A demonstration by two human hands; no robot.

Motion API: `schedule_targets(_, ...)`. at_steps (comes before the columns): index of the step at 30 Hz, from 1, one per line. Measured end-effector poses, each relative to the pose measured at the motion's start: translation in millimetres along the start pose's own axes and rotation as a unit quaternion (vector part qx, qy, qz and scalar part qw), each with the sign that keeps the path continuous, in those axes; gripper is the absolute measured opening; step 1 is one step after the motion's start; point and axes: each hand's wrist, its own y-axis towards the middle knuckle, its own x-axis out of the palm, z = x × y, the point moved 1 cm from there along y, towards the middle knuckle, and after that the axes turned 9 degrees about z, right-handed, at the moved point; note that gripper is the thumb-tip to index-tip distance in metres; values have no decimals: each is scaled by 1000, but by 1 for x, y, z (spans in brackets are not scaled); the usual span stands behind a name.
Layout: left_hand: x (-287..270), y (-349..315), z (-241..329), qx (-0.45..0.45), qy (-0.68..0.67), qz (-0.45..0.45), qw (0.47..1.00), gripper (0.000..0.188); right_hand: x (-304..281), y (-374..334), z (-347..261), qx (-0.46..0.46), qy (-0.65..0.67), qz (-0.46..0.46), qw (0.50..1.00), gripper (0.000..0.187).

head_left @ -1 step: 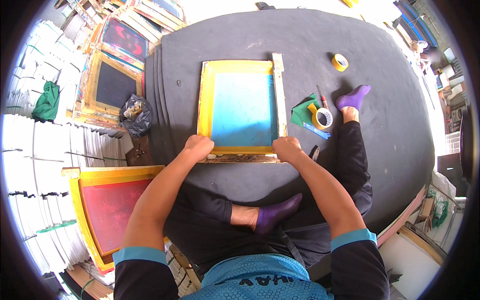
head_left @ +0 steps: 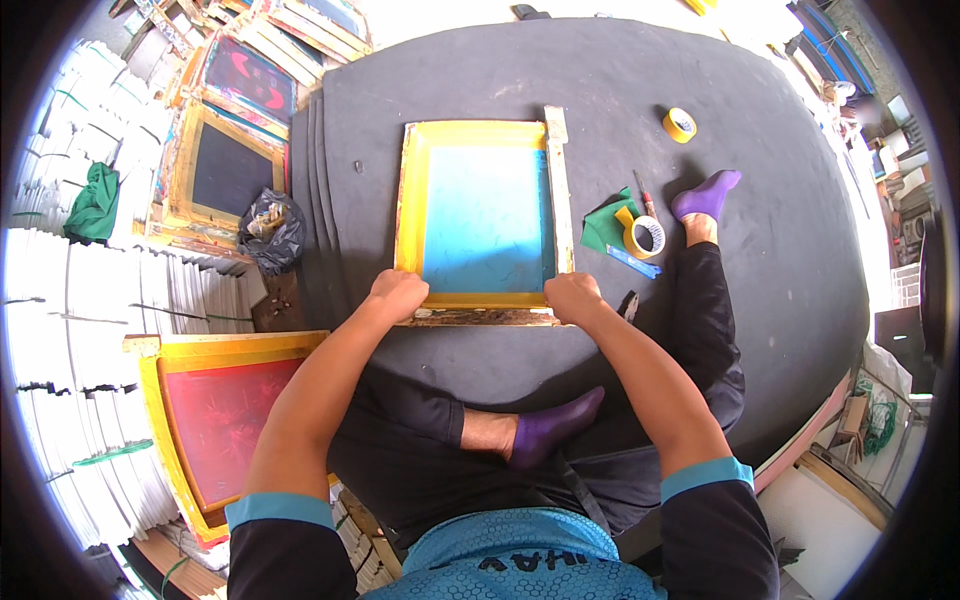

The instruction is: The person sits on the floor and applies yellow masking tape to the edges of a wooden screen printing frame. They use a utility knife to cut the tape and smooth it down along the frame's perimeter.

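A screen-printing frame with blue mesh and yellow-taped edges lies on the dark mat in front of me. My left hand is closed around its near left corner. At the near right corner, my right hand grips the frame in the same way. The frame's bare, worn wood shows along its right side and near edge. To the right lie a roll of tape with a yellow end, a green cloth piece, a blue cutter and a red-handled screwdriver.
Another yellow tape roll sits farther right on the mat. A frame with red mesh leans at my left. Beyond it are a black plastic bag, stacked frames and bundled white sheets. My socked feet rest on the mat.
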Motion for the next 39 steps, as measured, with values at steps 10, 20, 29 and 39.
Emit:
schedule_targets(10, -4, 11, 1, 9, 18, -31, 999, 15, -12, 7, -9, 1, -19, -35, 999, 20)
schedule_targets(20, 6, 11, -7, 22, 46, -23, 998, 19, -12, 7, -2, -5, -40, -66, 997, 20)
schedule_targets(29, -8, 0, -5, -27, -12, -45, 999, 24, -1, -27, 24, -18, 202, 192, 960, 44)
schedule_targets(39, 21, -24, -1, 102, -147, 142, 974, 60, 35, -29, 7, -115, 89, 262, 954, 70)
